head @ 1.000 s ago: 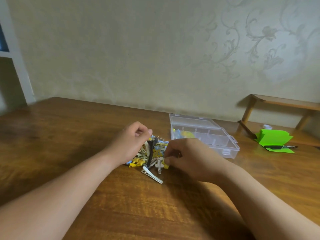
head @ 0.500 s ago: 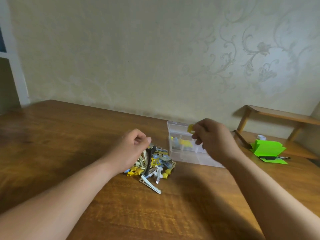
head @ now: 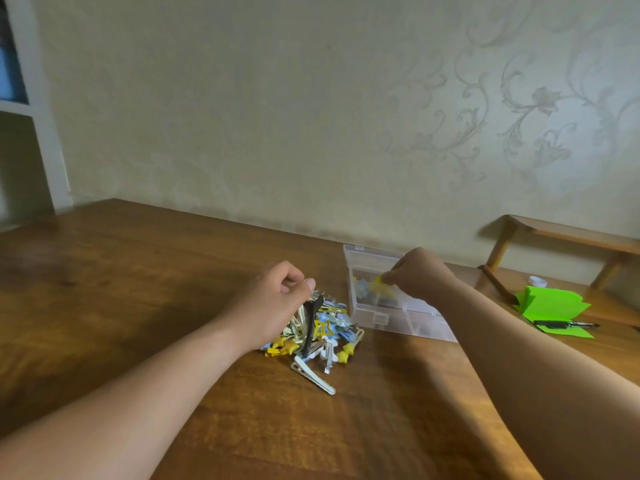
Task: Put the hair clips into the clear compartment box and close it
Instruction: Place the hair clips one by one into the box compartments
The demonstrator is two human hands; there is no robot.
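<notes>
A heap of hair clips [head: 320, 332], yellow, blue, silver and black, lies on the wooden table [head: 138, 278]. My left hand [head: 273, 299] rests on the heap's left side, fingers pinched on a black hair clip [head: 313, 317] that hangs down. The clear compartment box [head: 391, 317] stands open to the right of the heap, with a few yellow and blue clips in its near-left compartment. My right hand [head: 415, 275] is over that compartment, pinching a yellow hair clip [head: 379, 280] just above it.
A long silver clip [head: 313, 374] sticks out at the heap's front. Right of the box lie green paper [head: 550, 303] and a black pen [head: 564, 323]. A low wooden shelf [head: 571, 237] stands against the patterned wall behind them.
My right hand left the heap with a yellow clip, rose over the box, and now has come down over the near-left compartment. My left hand has stayed on the heap.
</notes>
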